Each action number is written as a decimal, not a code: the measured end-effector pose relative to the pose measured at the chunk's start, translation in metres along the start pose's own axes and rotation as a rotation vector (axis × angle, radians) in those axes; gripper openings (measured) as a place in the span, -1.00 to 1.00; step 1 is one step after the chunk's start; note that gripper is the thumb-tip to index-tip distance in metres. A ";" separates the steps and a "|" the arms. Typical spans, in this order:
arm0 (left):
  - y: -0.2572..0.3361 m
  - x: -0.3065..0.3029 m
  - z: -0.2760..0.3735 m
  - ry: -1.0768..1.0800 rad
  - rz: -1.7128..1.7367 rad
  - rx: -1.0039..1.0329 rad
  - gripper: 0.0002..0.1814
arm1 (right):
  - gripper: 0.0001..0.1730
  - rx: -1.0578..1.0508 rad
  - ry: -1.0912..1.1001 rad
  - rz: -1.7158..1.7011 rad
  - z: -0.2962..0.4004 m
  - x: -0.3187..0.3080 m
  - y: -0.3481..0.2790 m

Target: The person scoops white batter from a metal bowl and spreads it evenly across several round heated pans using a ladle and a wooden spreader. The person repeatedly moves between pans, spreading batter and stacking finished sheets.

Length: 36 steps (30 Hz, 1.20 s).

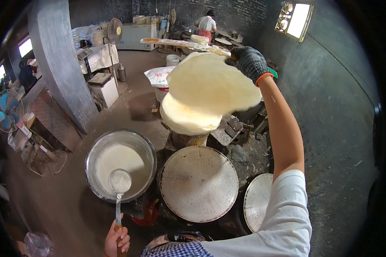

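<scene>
My left hand [117, 239] grips the wooden handle of a metal ladle [120, 181], whose bowl holds white batter over a large steel basin [151, 157]. The basin contains more pale batter [125, 157]. In a grey knit glove with an orange cuff, my right hand [249, 62] is shut on a long flat wooden stick [180, 43]. From that hand and stick hangs a thin round flatbread sheet [212, 82], above a stack of similar sheets [191, 120]. Nearest me lies a round flat griddle [199, 184] with a bare surface. A second griddle [257, 200] is partly hidden by my right arm.
Bricks and debris [233, 128] lie beside the stack. A floral-patterned bag [157, 77] covers a bucket behind it. Left are a pillar [61, 64], a blue-bladed fan [8, 109] and a standing fan [114, 30]. Another person [206, 24] stands at the back near more flatbreads.
</scene>
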State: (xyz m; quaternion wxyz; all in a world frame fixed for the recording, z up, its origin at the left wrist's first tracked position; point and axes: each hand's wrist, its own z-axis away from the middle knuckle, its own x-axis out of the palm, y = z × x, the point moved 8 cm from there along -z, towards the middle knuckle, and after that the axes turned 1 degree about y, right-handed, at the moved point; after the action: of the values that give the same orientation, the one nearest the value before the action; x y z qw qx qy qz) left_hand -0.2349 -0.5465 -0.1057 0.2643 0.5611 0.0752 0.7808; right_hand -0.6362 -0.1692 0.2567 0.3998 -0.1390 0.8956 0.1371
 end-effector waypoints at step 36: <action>0.133 -0.163 -0.153 0.191 -1.054 -0.402 -0.60 | -0.54 0.569 -0.850 -0.948 0.418 0.292 -0.407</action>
State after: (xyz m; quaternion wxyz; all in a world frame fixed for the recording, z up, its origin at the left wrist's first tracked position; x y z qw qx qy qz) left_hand -0.3811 -0.7128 -0.2421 0.7114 0.3134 0.2185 0.5899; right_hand -0.3945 -0.4364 -0.2871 0.7533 -0.3390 0.5054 -0.2495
